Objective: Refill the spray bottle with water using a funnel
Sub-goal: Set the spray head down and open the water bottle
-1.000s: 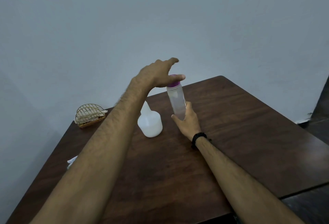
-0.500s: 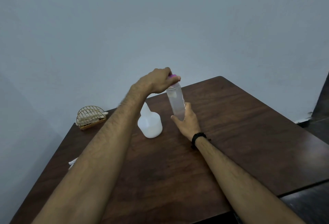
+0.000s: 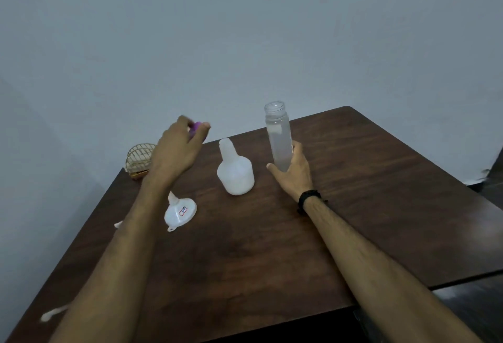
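Note:
A tall clear bottle (image 3: 278,135) stands upright on the dark wooden table (image 3: 367,179), its mouth uncovered and water inside. My right hand (image 3: 292,172) grips its lower part. My left hand (image 3: 178,149) is raised at the back left, fingers closed on a purple cap (image 3: 195,128). Between the hands stands a white translucent bottle (image 3: 235,172) with a narrow neck and no spray head. A white funnel (image 3: 179,212) lies on its side beneath my left forearm, partly hidden by it.
A gold wire holder (image 3: 138,161) sits at the table's back left corner. Small white scraps (image 3: 51,314) lie near the left edge. A pale wall rises behind the table, and a darker surface (image 3: 473,307) adjoins at the right front.
My left hand has taken the purple cap off the clear bottle and carried it to the left. The funnel has come into view. My right hand still holds the bottle.

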The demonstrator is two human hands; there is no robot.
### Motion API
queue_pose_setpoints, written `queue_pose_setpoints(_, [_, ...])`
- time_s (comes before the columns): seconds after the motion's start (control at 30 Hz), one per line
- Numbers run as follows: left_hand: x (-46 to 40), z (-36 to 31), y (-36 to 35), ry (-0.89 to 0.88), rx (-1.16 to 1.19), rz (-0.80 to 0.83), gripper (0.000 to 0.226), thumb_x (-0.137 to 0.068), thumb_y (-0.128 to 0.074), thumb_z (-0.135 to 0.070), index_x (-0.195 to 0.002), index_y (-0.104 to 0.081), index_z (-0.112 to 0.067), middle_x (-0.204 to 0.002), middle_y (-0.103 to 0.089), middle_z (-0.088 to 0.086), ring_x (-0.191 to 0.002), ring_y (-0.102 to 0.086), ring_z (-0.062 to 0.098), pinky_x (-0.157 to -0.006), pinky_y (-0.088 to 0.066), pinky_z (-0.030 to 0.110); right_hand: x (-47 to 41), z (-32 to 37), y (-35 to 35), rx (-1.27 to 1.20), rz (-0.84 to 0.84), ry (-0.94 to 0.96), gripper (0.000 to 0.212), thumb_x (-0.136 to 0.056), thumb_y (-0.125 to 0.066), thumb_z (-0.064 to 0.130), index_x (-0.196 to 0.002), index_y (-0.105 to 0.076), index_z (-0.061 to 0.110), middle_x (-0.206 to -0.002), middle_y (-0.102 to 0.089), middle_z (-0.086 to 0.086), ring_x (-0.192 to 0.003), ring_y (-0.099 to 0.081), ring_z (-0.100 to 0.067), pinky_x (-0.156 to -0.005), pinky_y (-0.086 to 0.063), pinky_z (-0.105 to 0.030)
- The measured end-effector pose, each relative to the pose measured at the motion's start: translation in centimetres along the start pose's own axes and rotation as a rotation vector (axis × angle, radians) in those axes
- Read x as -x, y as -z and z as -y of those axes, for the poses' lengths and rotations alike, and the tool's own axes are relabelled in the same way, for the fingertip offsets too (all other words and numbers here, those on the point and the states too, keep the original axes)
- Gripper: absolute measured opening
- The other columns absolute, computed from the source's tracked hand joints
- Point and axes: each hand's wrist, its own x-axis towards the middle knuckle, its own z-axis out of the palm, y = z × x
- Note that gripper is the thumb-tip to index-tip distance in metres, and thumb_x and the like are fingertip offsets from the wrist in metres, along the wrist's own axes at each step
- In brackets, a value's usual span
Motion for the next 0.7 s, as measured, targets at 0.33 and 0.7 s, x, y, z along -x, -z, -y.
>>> queue_pose_setpoints(0.33, [10.3, 9.9, -2.2, 0.356, -0.085, 0.118, 0.047, -0.101, -0.047, -0.049, -0.128, -0.051, -0.011, -0.126, -0.057, 0.016, -0.105, -0.058, 0.026, -0.081, -0.048, 0.043, 2.6, 1.7, 0.3, 0.181, -0.344, 0.122, 0.072, -0.074, -0.082, 0.038, -0.129, -0.043, 0.011, -0.126, -0.047, -0.007, -0.109, -0.048, -0.017, -0.086, -0.045, -0.029])
queue_pose_setpoints(0.7, [13.8, 12.4, -3.8, 0.440, -0.303, 0.226, 0.051, -0.099, -0.054, -0.045, -0.136, -0.048, -0.010, -0.136, -0.054, 0.020, -0.123, -0.056, 0.035, -0.093, -0.053, 0.050, 6.5, 2.6, -1.6, 0.453, 0.403, 0.363, 0.036, -0.089, -0.068, 0.044, -0.118, -0.061, 0.023, -0.113, -0.065, 0.003, -0.100, -0.061, -0.012, -0.085, -0.055, -0.035])
